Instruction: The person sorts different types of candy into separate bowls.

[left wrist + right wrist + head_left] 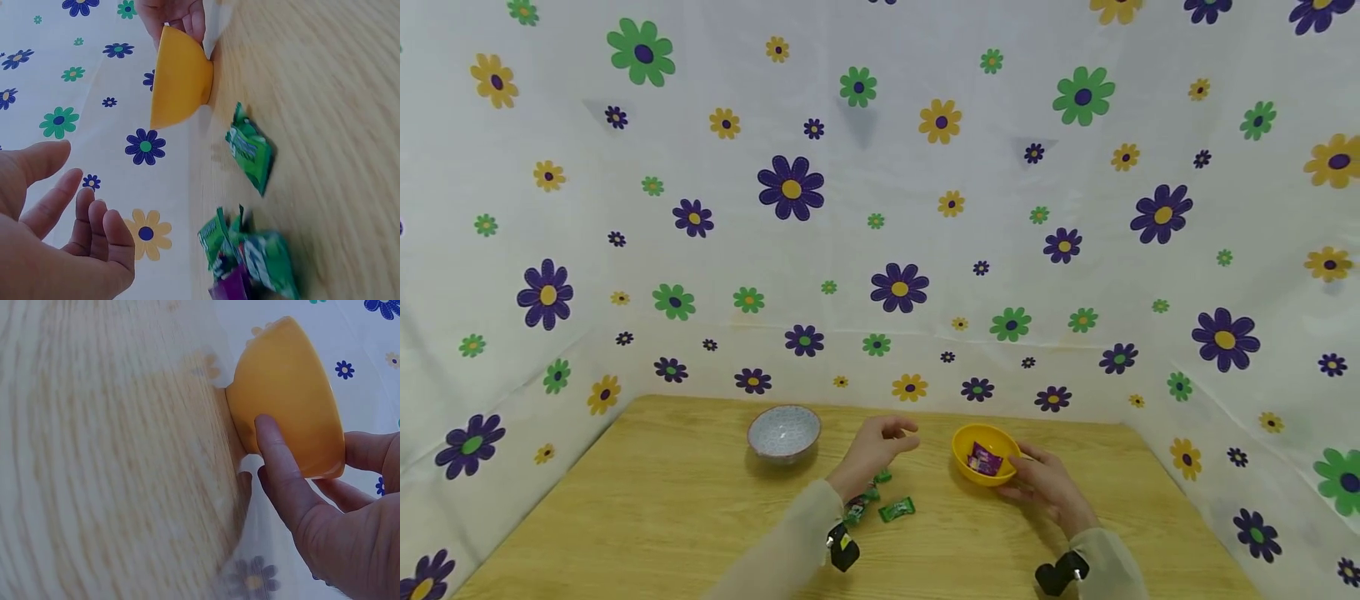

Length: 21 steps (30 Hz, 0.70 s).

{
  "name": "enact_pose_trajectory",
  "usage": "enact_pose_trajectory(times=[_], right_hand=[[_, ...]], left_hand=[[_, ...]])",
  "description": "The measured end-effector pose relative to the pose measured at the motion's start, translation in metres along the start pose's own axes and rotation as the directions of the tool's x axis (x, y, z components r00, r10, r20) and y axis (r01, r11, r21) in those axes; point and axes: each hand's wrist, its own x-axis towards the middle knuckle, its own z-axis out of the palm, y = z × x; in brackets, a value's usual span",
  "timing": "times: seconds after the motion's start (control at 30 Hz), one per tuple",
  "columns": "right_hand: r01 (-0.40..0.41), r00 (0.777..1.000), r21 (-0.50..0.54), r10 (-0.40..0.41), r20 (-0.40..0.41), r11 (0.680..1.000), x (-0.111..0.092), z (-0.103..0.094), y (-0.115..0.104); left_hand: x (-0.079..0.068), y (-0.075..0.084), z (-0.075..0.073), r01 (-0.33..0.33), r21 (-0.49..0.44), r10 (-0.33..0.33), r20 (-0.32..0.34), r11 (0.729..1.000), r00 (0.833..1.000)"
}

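Observation:
My right hand (1051, 486) holds the yellow bowl (284, 403) by its right side, thumb and fingers against its outer wall and rim. Inside the bowl lie purple-wrapped candies (983, 459). My left hand (880, 450) hovers over the table to the left of the bowl, fingers loosely bent, with nothing in its grasp. Below it, a single green-wrapped candy (251, 153) lies apart on the wood. A small pile of green candies (265, 259) with a purple-wrapped one (234, 284) sits closer to the left wrist, partly hidden by the forearm in the head view.
A grey-blue bowl with a reddish rim (784, 433) stands at the back left of the wooden table (662, 500). Flower-printed white sheeting (850, 250) closes off the back and both sides. Each wrist wears a black camera.

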Motion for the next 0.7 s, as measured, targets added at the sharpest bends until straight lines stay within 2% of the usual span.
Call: enact_pose_trajectory(times=[0.17, 0.43, 0.7], right_hand=[[-0.003, 1.0, 0.014, 0.003, 0.017, 1.0, -0.001, 0.001, 0.0], [-0.005, 0.999, 0.04, 0.004, 0.032, 0.999, 0.001, 0.002, -0.002], [-0.015, 0.999, 0.051, 0.013, 0.039, 0.999, 0.0, 0.003, -0.004]], left_hand=[[-0.013, -0.011, -0.02, -0.002, 0.042, 0.002, 0.006, 0.999, 1.0], [-0.033, -0.025, -0.052, 0.024, 0.019, -0.024, 0.03, 1.0, 0.999], [-0.048, -0.03, -0.079, 0.062, 0.157, -0.067, 0.026, 0.986, 0.997]])
